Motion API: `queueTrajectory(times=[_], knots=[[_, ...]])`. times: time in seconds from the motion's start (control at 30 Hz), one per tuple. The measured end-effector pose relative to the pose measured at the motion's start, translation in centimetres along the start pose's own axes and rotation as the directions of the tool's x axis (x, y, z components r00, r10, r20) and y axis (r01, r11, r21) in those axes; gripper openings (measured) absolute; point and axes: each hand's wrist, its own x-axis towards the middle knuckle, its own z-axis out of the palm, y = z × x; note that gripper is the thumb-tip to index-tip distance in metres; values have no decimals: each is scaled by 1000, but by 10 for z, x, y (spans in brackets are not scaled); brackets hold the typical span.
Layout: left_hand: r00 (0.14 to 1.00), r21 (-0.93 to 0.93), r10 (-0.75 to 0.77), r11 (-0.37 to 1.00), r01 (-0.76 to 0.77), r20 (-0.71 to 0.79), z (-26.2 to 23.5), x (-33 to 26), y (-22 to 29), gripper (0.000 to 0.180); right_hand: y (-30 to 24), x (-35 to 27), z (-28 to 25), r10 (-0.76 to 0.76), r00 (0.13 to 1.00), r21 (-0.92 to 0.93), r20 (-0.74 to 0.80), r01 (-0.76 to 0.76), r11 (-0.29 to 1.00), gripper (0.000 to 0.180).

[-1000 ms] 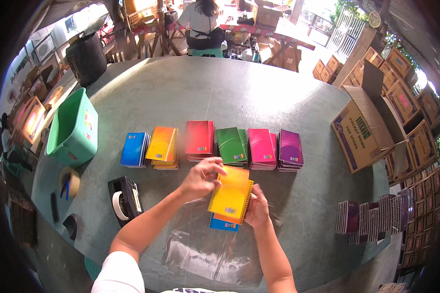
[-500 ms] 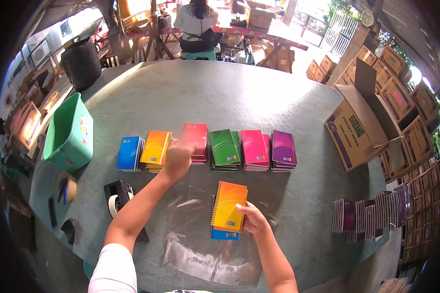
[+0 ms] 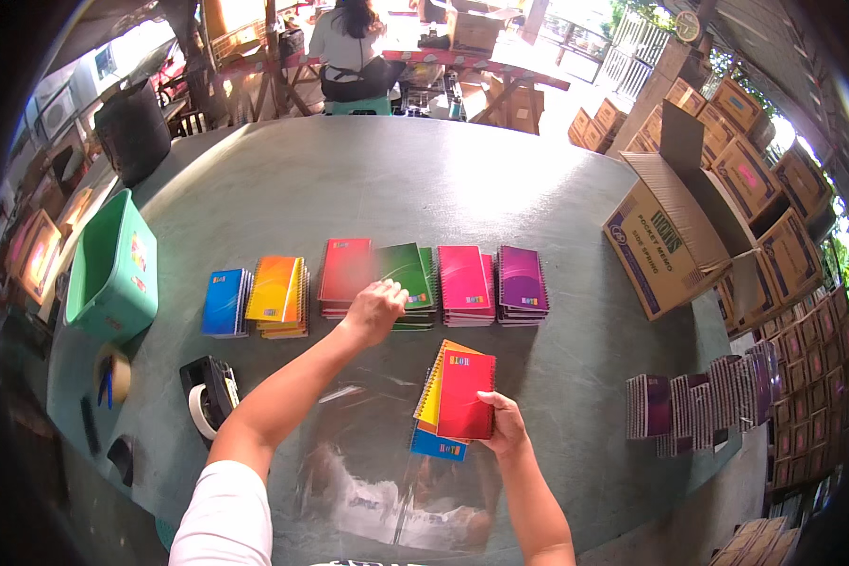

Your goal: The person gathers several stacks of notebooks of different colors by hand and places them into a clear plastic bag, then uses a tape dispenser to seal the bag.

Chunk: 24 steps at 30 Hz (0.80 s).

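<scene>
Plainly, these notebooks should handle as light and fairly stiff, flexing a little if pinched at only 1 corner. The covers look glossy, so a loose fan would probably slip cover over cover, and the wire coils could snag. The best hold is likely on a long edge without the coil, thumb above and fingers beneath.

The right hand grips much that way: its thumb lies over the edge of the red notebook, its other fingers mostly hidden underneath. A yellow-orange notebook and a blue notebook stick out unevenly below the red notebook, so at least 3 are in that grasp.

With the green stack as landmark, this fan is on the person's side of it and slightly right. The left hand is at the green stack's near left part, fingers curled narrow; whether they pinch or touch a cover, I cannot tell. Just left of the green stack stands the red stack; just right of it, the pink stack. A clear plastic sheet lies nearer the person than the green stack.
</scene>
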Motion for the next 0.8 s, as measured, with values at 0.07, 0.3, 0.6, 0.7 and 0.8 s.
queueTrajectory(times=[0.07,0.3,0.6,0.7,0.8], knots=[[994,114,53,991,-64,95,-16,5,7,25,-3,-5,-4,-31,999,-38,-36,30,999,39],[865,-368,494,823,-433,90,-65,-11,134,18,-10,-8,-12,-156,987,-62,-23,155,986,42],[981,101,106,987,-123,165,29,74,83,29,-14,-34,8,-58,991,-387,-119,7,922,44],[999,-158,48,986,-49,-13,-4,63,91,25,-11,-39,-1,-68,986,-233,-155,30,972,45],[981,-724,-12,676,-135,-195,-48,56,100,29,-14,-33,-41,-104,995,0,-7,104,995,67]])
